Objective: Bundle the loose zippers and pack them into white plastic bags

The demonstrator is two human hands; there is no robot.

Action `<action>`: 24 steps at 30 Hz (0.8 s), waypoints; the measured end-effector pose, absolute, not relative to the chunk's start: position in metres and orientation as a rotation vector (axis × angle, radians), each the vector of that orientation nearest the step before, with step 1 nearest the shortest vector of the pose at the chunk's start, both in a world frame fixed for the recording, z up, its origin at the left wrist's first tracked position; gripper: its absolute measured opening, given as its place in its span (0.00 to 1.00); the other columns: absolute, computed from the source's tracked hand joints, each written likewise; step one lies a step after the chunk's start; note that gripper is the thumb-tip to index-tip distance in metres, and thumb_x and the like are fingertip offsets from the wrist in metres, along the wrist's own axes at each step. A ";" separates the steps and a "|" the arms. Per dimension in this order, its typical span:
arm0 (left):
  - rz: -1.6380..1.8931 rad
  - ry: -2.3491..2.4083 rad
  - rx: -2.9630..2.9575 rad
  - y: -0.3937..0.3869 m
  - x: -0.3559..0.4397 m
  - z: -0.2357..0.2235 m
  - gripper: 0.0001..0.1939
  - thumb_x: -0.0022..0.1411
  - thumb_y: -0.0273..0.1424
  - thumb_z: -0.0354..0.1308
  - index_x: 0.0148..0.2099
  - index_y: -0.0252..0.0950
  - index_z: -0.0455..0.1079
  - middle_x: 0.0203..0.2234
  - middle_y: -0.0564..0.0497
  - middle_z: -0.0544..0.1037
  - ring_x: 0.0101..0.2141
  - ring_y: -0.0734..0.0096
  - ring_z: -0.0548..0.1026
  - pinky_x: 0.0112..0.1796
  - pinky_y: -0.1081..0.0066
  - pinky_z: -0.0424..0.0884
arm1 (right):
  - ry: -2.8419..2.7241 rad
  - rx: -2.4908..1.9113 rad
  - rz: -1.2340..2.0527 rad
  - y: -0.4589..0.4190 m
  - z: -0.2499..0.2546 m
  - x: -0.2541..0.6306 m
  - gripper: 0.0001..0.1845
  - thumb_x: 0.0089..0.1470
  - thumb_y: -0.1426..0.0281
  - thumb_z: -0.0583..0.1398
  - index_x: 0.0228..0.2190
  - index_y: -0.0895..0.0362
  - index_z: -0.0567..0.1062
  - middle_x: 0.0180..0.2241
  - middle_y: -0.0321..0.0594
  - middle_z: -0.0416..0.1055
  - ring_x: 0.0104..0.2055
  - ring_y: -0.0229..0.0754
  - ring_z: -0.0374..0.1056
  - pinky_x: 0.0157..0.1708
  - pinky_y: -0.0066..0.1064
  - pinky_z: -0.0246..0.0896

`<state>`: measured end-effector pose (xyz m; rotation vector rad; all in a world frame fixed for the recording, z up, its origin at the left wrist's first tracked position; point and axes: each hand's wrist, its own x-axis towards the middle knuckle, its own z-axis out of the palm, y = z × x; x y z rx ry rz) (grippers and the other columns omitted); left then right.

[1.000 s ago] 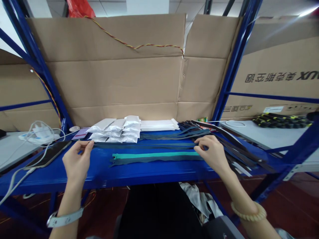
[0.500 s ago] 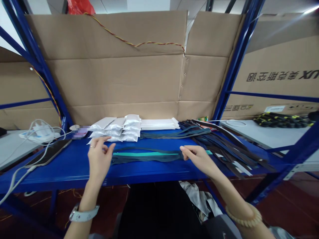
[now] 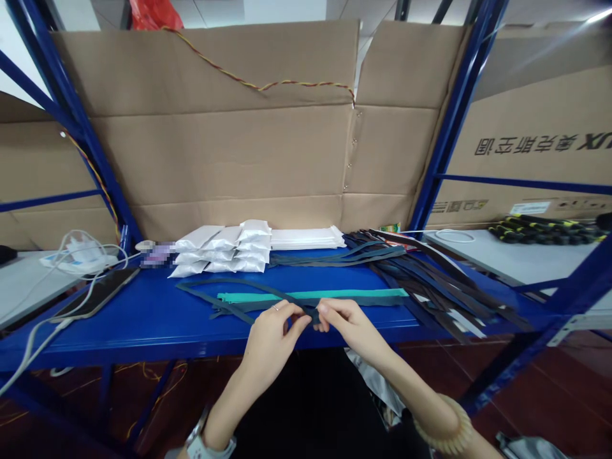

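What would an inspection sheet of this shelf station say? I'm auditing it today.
Surface: blue metal shelf, zippers and packets on it.
Job's things: dark zipper held at one end; teal-striped zipper lying flat behind it.
Clutter: stacked white packets; heap of dark zippers at right.
Hands: left hand and right hand both pinch the dark zipper.
Cables: white cable near a smartphone; twisted red-yellow wire on the cardboard.
Surroundings: cardboard sheets behind; dark red floor below.

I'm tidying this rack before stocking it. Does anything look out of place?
Yes: the loose pile of dark zippers at the right of the blue shelf lies splayed at odd angles, and some ends seem to poke past the front edge, unlike the neatly stacked white packets nearby.
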<state>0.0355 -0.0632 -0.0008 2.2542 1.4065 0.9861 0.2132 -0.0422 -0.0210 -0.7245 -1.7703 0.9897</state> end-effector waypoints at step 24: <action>0.772 1.614 2.894 -0.061 0.036 -0.010 0.13 0.69 0.34 0.43 0.35 0.38 0.65 0.33 0.54 0.72 0.36 0.72 0.70 0.27 0.73 0.57 | -1.890 -0.953 0.745 -0.041 -0.020 0.216 0.19 0.58 0.61 0.56 0.19 0.58 0.66 0.19 0.32 0.62 0.24 0.34 0.57 0.28 0.26 0.51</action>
